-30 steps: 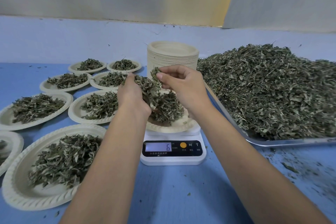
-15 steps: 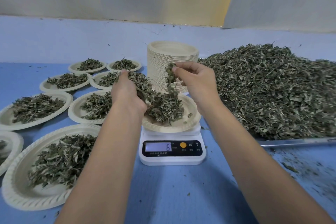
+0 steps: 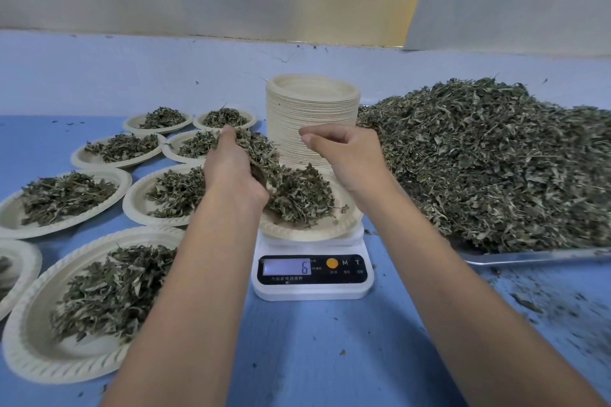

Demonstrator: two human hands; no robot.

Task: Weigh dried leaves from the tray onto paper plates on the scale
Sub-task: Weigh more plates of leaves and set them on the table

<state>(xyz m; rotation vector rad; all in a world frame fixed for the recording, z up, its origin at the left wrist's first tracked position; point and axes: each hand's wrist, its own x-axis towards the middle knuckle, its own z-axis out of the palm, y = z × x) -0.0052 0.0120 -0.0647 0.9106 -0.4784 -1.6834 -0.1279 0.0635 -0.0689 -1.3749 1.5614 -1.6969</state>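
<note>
1. Blue table [image 3: 314, 357]. Bears everything below; crumbs scattered at its right.
2. Metal tray [image 3: 529, 256], right side, with the heap of dried leaves [image 3: 479, 158] piled high on it.
3. Filled plates [image 3: 49, 370], left side, several, each carrying a portion.
4. Stack of empty paper plates [image 3: 310, 109], behind the scale, just beside the heap.
5. Scale [image 3: 310, 291], centre. Display [image 3: 287, 267] reads 6.
6. Plate on the scale [image 3: 307, 233], with a mound of leaves [image 3: 304, 198] towards its left.
7. My left hand [image 3: 231, 172], over the plate's left edge, fingers closed round a clump of leaves [image 3: 261, 152] that spills towards the mound.
8. My right hand [image 3: 347, 155], above the plate's far right, fingers curled, thumb and forefinger drawn together; no leaf shows between them.

Handling note, as I judge it: the leaves are very light, dry and brittle, and tangle loosely. Take them in a loose cupped handful from the heap, and by fingertip pinches for trimming the weight. Squeezing would crumble them. The paper plate is thin; lift it by opposite rims, level.
</note>
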